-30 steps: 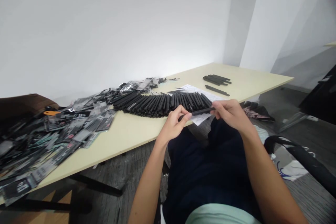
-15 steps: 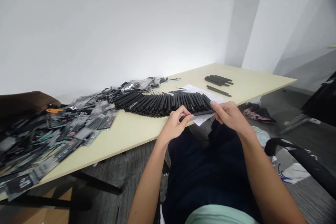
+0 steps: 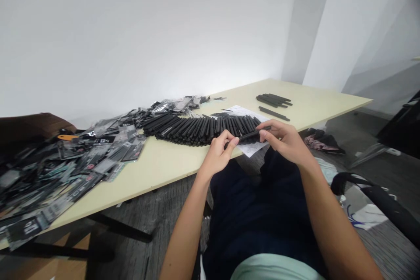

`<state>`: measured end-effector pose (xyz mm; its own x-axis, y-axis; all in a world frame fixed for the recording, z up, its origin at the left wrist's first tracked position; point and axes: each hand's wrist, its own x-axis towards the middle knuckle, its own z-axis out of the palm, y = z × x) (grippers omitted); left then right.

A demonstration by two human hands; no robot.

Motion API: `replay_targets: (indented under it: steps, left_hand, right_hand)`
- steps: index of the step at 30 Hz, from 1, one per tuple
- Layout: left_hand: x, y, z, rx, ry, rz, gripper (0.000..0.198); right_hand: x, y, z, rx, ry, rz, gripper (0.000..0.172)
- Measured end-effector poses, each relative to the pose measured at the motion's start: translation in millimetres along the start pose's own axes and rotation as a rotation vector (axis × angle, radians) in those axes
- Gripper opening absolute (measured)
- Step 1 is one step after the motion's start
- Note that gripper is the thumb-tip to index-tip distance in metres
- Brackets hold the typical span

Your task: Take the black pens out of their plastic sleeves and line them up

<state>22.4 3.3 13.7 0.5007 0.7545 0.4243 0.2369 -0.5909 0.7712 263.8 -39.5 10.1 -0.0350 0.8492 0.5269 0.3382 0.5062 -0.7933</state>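
My left hand [image 3: 219, 155] and my right hand [image 3: 281, 141] both grip a slim black rod [image 3: 251, 136] above the table's near edge. The rod slants up toward my right hand, and my fingers hide part of it. Just beyond my hands, a long curved row of similar black rods [image 3: 193, 130] lies on the pale table [image 3: 170, 169]. A white printed sheet [image 3: 246, 114] lies partly under the row's right end. Farther back, a small bunch of black rods [image 3: 274, 100] lies near a single rod [image 3: 274, 113].
A large heap of black-and-clear plastic packets [image 3: 77, 155] covers the table's left end, with an orange-handled item [image 3: 67, 137] among them. A brown seat back [image 3: 29, 124] stands at far left. A black chair arm [image 3: 370, 194] curves at lower right, and cloth [image 3: 323, 143] lies on the floor.
My right hand has moved left, closer to my left hand. The rod's right end has tilted upward, and both hands still grip it.
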Motion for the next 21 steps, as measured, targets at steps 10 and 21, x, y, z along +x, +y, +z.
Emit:
replay_targets:
  steps: [10, 21]
  left_hand:
    - [-0.3, 2.9, -0.4, -0.088, -0.012, 0.053, 0.030]
    - [-2.8, 0.2, -1.7, -0.047, -0.032, 0.047, 0.027]
  right_hand:
    - [-0.2, -8.4, -5.7, -0.088, -0.092, -0.022, 0.056]
    - [-3.3, -9.9, -9.5, -0.167, -0.148, 0.030, 0.064]
